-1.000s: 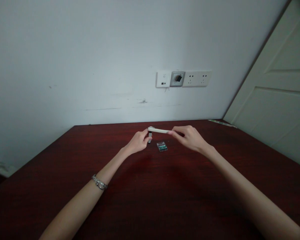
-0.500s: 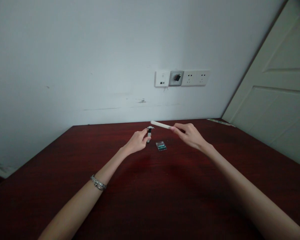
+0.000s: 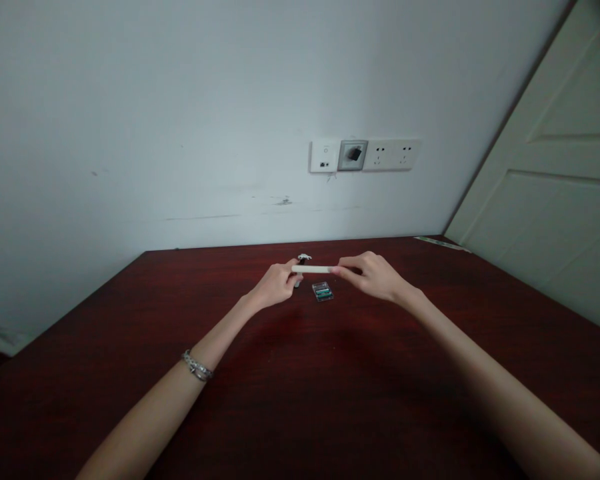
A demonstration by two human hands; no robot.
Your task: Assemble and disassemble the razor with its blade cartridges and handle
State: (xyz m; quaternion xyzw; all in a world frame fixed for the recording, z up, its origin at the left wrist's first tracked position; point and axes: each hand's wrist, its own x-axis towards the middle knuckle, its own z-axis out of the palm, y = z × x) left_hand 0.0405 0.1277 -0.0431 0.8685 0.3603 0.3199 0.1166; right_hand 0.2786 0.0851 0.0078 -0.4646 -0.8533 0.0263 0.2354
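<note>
My left hand (image 3: 276,285) is closed round a small upright piece with a shiny silver head (image 3: 303,257) that sticks up past my fingers. My right hand (image 3: 374,275) pinches one end of a thin white stick (image 3: 313,269). The stick lies level, and its other end reaches the fingertips of my left hand. A small clear case with green inserts (image 3: 323,291) lies on the dark red table (image 3: 300,393), just below the stick and between my hands. A silver bracelet (image 3: 197,366) circles my left wrist.
A row of white wall sockets with a dark plug (image 3: 364,155) is on the wall beyond the table. A pale door (image 3: 555,200) stands at the right. A thin light strip (image 3: 443,245) lies at the table's far right corner.
My right hand drew the white stick up and away from my left hand, then brought it down level against my left fingertips. My left hand kept its hold on the small piece.
</note>
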